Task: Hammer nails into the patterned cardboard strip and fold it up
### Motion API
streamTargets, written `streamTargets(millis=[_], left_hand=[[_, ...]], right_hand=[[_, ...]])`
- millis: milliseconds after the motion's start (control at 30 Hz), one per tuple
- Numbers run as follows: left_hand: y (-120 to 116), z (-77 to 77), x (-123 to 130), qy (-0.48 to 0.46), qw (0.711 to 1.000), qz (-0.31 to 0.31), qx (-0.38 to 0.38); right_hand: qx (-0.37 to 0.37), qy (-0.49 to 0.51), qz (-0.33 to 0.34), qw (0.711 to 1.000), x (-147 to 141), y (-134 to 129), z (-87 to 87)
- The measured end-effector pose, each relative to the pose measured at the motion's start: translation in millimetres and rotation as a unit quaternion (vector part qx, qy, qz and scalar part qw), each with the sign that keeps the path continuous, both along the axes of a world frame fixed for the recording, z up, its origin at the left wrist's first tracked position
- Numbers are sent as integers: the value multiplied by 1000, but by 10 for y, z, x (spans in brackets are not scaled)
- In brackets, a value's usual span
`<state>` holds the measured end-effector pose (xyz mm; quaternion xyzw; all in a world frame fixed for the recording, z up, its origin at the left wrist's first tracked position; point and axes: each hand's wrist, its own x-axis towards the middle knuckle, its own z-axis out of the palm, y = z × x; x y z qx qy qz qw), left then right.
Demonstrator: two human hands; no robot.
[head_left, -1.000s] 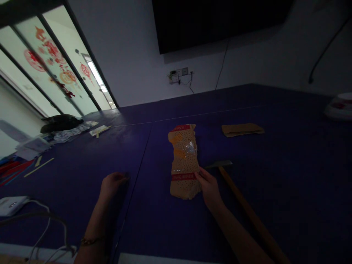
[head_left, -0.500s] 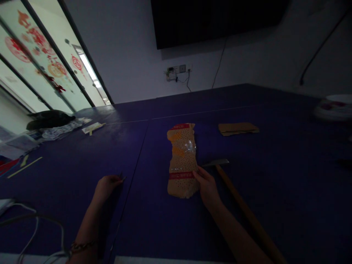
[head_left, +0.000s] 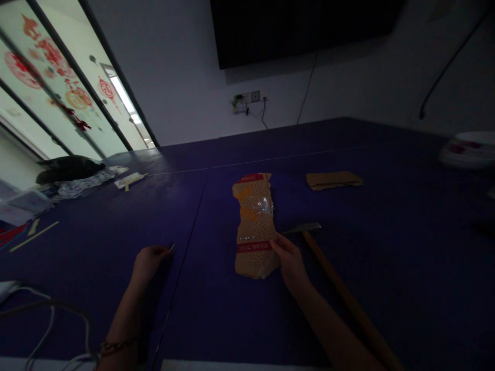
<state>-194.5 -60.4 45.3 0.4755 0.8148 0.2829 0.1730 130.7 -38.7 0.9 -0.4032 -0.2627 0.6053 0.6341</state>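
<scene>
A torn piece of brown cardboard (head_left: 256, 221) lies upright before me, dotted with small holes, with red printed bands and clear tape. Several small shiny metal dots sit in a row on its lower part. My right hand (head_left: 290, 260) pinches the cardboard's right edge between thumb and fingers. To the left, over the table, my left hand (head_left: 150, 263) is closed with its fingertips on thin, shiny metal pieces (head_left: 172, 247), too small to name surely. Beside my right hand rests a hammer (head_left: 340, 283) with a long wooden handle, partly behind my forearm.
A folded brown cardboard piece (head_left: 334, 180) lies farther back on the purple table (head_left: 216, 314). White cables (head_left: 50, 314) run along the left front. Plastic boxes (head_left: 29, 201) and a dark bag (head_left: 69, 169) stand far left, a bowl (head_left: 469, 149) at the far right.
The metal pieces at my left fingertips have turned slightly and show more plainly. My right hand keeps its hold on the cardboard; the view has shifted a little.
</scene>
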Motion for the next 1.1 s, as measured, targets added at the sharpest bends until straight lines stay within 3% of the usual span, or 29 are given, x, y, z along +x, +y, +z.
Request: streamTargets(millis=[267, 400, 533, 733, 900, 1033, 1100], left_hand=[[-57, 72, 222, -165, 969, 28, 183], [-35, 6, 328, -263, 945, -9, 196], [2, -116, 465, -398, 893, -32, 207], [35, -197, 621, -522, 837, -42, 159], [16, -168, 859, -508, 844, -58, 160], [58, -182, 1198, -431, 876, -103, 190], [118, -214, 1375, -408, 877, -125, 219]], right_hand=[[4, 13, 3, 1000, -3, 9, -8], [12, 12, 5, 1000, -5, 9, -19], [23, 19, 8, 1000, -7, 11, -37], [24, 1, 5, 1000, -13, 18, -40], [37, -10, -4, 999, -25, 33, -86], [41, -31, 3, 999, -24, 47, -94], [41, -39, -1, 998, -19, 52, -85]])
